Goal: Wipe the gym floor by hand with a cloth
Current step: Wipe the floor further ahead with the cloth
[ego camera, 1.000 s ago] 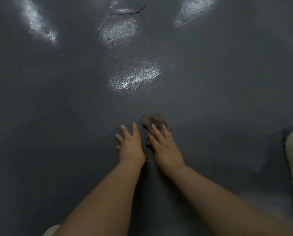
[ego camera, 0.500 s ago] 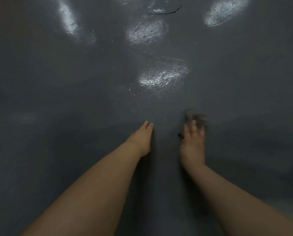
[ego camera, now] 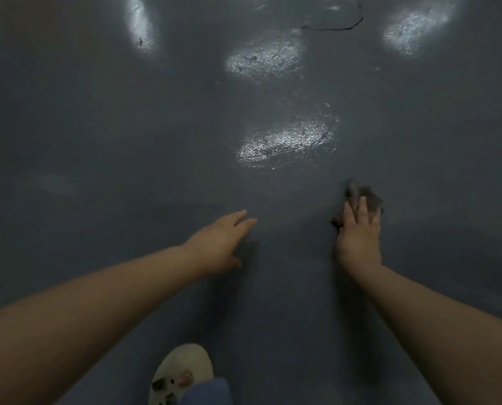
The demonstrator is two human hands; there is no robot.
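The small, crumpled grey-brown cloth (ego camera: 366, 200) lies bunched on the dark grey, faintly grainy gym floor (ego camera: 127, 127), to the right of centre, pinned under the right hand (ego camera: 358, 238). That hand's fingers (ego camera: 362, 207) lie nearly straight and close together over the near part of the wad, pressing it flat to the floor rather than curling round it; the far edge of the cloth pokes out beyond the fingertips. The left hand (ego camera: 219, 242) holds nothing: its fingers are extended and together, reaching forward low over the floor, well apart from the cloth (whether it bears weight on the floor I cannot tell).

The cloth looks soft, limp and light, likely damp, so it should slide readily under a flat palm but will tend to roll up or slip out sideways; pressing on its middle with spread fingers would probably keep it in place best. The floor has a matt, pebbled coating that shines in bright oval patches of reflected light (ego camera: 285, 141), suggesting wetness and perhaps slipperiness. A thin dark crack or line (ego camera: 331, 28) curves across it far ahead. At the bottom edge sit a pale perforated clog-like shoe (ego camera: 182, 372) and a blue trouser hem (ego camera: 212, 390).
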